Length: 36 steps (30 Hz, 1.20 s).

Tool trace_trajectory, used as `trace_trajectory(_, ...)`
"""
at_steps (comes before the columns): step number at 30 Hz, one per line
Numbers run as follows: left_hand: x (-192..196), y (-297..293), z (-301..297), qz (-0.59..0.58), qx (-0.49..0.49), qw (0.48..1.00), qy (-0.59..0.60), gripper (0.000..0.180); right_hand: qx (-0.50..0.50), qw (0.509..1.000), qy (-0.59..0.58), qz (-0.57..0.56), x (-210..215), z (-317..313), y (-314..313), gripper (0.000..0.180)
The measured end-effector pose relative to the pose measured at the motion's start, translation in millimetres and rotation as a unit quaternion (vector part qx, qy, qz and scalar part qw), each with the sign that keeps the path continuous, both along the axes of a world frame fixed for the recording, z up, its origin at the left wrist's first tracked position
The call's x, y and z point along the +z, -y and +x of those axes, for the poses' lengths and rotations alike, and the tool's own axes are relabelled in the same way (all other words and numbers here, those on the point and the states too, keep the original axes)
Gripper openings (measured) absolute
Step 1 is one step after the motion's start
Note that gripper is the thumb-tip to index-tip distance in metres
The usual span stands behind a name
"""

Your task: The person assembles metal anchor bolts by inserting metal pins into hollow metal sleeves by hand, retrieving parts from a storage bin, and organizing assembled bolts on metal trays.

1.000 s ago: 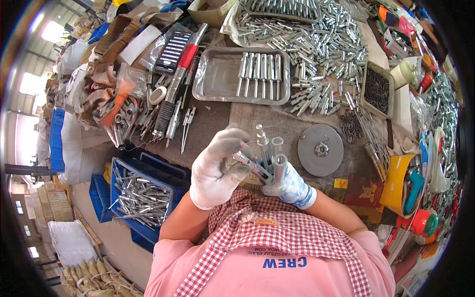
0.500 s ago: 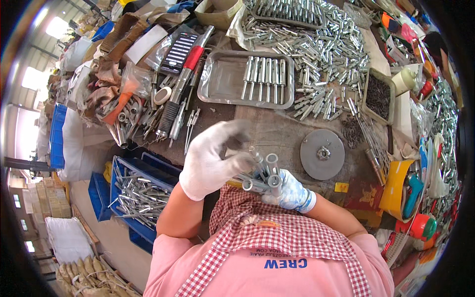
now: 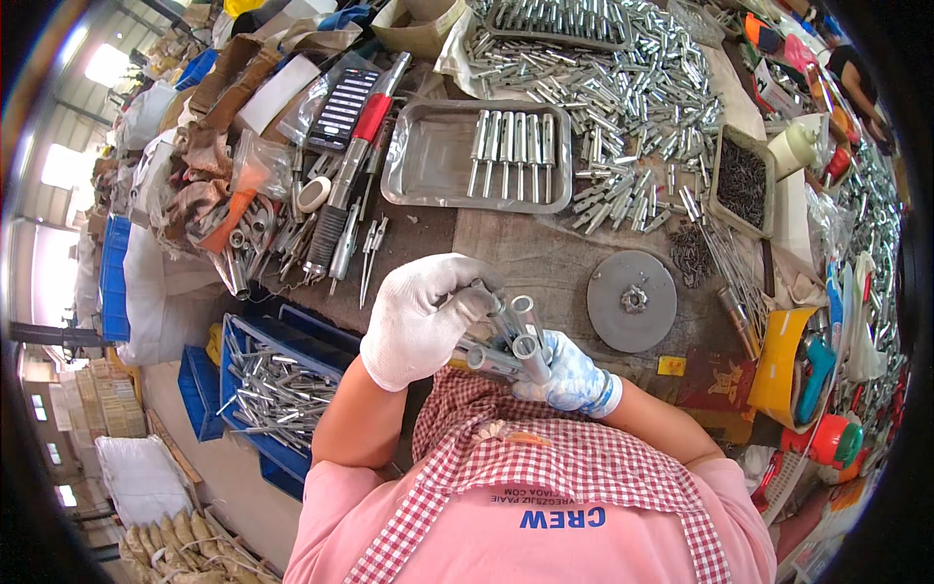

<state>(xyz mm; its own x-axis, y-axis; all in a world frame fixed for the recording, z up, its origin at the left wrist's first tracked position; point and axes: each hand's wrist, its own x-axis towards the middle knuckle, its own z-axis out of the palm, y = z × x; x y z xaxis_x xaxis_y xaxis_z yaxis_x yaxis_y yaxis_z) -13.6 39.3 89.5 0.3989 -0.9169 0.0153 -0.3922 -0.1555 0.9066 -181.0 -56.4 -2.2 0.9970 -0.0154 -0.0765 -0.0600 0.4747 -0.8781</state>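
Observation:
A bunch of silvery metal tubes [image 3: 533, 362] stands in front of my chest, with several open ends facing up. My right hand [image 3: 574, 380], in a white glove with blue blotches, is wrapped around the lower part of the bunch. My left hand [image 3: 416, 319], in a plain white glove, has its fingers curled in, thumb and fingertips pinching a metal tube at the bunch's left edge. Beyond the hands lies a metal tray [image 3: 423, 161], holding a row of tubes with thin rods [image 3: 514, 146] on its right side.
A grey round disc [image 3: 632, 302] lies right of the hands. Loose metal parts [image 3: 623, 107] are heaped at the back. A box of dark small pieces [image 3: 741, 180] stands at right. Tools and a phone [image 3: 344, 107] lie at left; a blue bin [image 3: 282, 384] of metal parts sits lower left.
My left hand was blurred with fingers apart above the bunch. Its fingers have now closed on a tube at the bunch's left edge. My right hand keeps its hold.

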Motion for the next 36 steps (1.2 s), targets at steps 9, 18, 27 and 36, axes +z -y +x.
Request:
trace_trajectory(9, -7, -1, 11, -0.057, -0.094, 0.992, -0.069, 0.025, 0.032, 0.999, 0.014, 0.007, 1, 0, 1, 0.072)
trace_trajectory(18, -13, 1, 18, -0.321, 0.066, 0.928, -0.174, 0.065, 0.008, 0.999, -0.012, -0.048, -9, -6, -2, 0.058)
trace_trajectory(27, -1, -12, 10, -0.019, -0.060, 0.997, -0.054, 0.050, -0.050, 0.998, -0.024, -0.008, -2, -1, -8, 0.051)
trace_trajectory(36, 22, -8, 12, -0.149, 0.086, 0.983, -0.061, 0.037, -0.027, 0.999, 0.017, 0.027, -9, 1, -6, 0.062)
